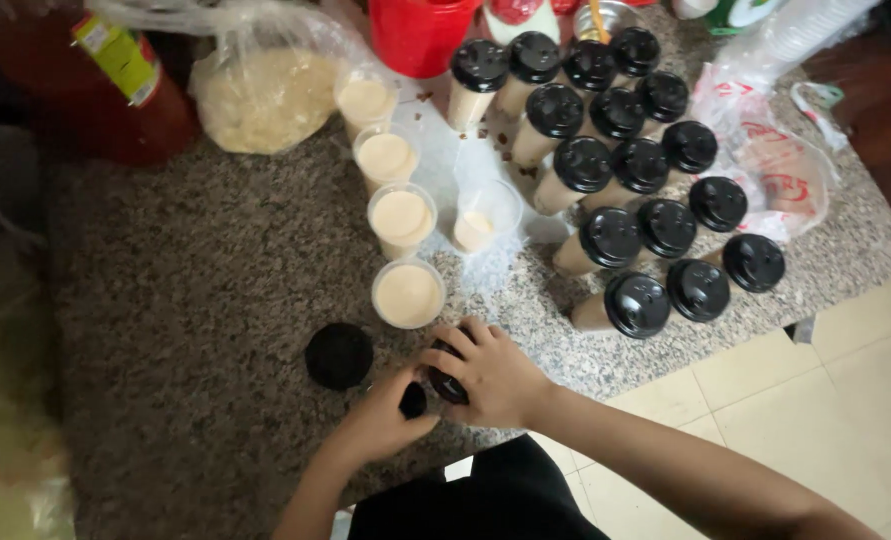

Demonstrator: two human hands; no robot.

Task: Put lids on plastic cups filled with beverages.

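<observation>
Both hands meet at the near edge of the granite surface [215, 300]. Right hand [490, 375] is curled over a black lid stack [447, 385], fingers clamped on it. Left hand [380, 420] pinches one black lid [413, 400] just beside that stack — the two grips almost touch.

Key relation: the open cup [408, 294] of beige drink stands just beyond both grips, straight ahead and slightly to the left-hand side, mouth up, axis vertical. Left grip is a shade nearer; neither touches it.

A loose black lid [338, 355] lies flat to the outside of the left grip, apart from it. More open cups [401, 215] run away in a line past the first; lidded cups [637, 305] sit well off beyond the right grip.
</observation>
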